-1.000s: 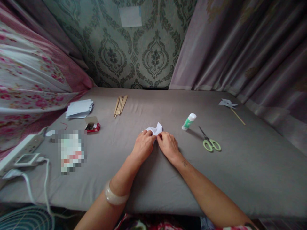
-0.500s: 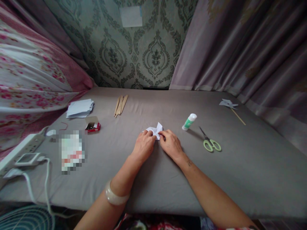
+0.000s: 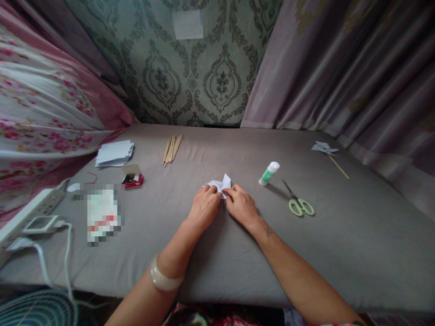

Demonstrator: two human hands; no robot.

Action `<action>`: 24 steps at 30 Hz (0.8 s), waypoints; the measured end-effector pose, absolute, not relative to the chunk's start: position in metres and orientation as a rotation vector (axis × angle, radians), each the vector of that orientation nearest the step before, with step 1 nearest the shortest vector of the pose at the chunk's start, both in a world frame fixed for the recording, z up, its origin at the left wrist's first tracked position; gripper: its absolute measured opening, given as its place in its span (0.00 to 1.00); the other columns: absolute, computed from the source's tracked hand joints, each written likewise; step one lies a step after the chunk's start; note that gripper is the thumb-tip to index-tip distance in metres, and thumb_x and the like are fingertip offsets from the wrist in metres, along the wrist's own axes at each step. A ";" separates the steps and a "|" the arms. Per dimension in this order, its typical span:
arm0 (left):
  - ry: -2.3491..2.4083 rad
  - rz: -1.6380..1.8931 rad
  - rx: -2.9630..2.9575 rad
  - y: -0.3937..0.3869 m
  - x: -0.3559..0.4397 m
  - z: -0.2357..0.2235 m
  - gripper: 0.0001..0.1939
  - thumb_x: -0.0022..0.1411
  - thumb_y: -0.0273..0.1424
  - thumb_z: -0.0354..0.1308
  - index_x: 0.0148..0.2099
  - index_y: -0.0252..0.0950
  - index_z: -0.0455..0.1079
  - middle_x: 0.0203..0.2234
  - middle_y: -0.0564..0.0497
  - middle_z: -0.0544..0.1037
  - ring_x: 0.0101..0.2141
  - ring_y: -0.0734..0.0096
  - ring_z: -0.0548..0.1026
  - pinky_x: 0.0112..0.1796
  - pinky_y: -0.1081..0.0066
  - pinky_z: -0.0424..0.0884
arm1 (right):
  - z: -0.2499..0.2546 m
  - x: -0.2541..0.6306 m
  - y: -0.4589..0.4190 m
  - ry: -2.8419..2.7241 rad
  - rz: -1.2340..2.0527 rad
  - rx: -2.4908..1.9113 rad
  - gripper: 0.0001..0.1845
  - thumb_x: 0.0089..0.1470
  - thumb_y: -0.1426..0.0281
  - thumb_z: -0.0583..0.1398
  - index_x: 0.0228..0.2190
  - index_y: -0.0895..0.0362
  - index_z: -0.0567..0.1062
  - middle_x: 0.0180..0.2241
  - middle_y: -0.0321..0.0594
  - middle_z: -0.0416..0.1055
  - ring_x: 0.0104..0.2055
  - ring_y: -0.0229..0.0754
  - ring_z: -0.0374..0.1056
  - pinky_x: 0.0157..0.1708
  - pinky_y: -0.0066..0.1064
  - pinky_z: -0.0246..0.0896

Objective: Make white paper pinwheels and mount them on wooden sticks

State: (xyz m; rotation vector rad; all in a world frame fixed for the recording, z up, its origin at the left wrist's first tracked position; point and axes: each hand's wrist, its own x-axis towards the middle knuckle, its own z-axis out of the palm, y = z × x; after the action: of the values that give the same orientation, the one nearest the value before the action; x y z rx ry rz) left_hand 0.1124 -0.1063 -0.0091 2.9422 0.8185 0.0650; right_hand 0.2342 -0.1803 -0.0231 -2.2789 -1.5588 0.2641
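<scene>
Matt folded paper (image 3: 225,181); matt grey cloth (image 3: 224,258); wooden sticks (image 3: 172,151); smooth plastic glue stick (image 3: 269,174); metal scissor blades (image 3: 288,187); glossy bangle (image 3: 165,280).

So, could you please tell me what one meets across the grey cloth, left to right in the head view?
White power strip, stack of white paper, pile of wooden sticks, folded white paper, green-labelled glue stick, green-handled scissors, white paper pinwheel.
</scene>
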 end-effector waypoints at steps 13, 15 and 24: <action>0.825 0.075 2.924 -0.107 0.113 -0.008 0.15 0.65 0.24 0.46 0.47 0.34 0.73 0.43 0.43 0.74 0.46 0.59 0.68 0.45 0.62 0.66 | -0.004 0.240 -0.180 -1.792 0.348 -2.355 0.22 0.61 0.71 0.47 0.52 0.49 0.71 0.48 0.44 0.70 0.47 0.46 0.69 0.44 0.36 0.61; 0.826 0.063 2.913 -0.108 0.112 -0.005 0.15 0.66 0.25 0.46 0.48 0.34 0.73 0.44 0.43 0.74 0.46 0.58 0.68 0.45 0.62 0.66 | 0.001 0.244 -0.177 -1.824 0.370 -2.341 0.22 0.60 0.72 0.47 0.52 0.50 0.72 0.49 0.44 0.71 0.49 0.47 0.68 0.45 0.38 0.61; 0.832 0.085 2.890 -0.108 0.111 -0.004 0.15 0.65 0.25 0.47 0.46 0.35 0.73 0.44 0.43 0.73 0.46 0.59 0.67 0.44 0.63 0.66 | 0.014 0.248 -0.169 -1.924 0.423 -2.342 0.22 0.58 0.74 0.48 0.49 0.51 0.74 0.50 0.45 0.73 0.52 0.49 0.68 0.47 0.40 0.60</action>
State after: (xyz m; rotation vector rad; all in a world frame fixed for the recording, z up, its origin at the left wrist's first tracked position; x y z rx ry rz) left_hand 0.1111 -0.1084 -0.0037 2.8903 0.8321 0.0848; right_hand 0.2479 -0.1688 0.0140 -2.3416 -1.9245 0.4231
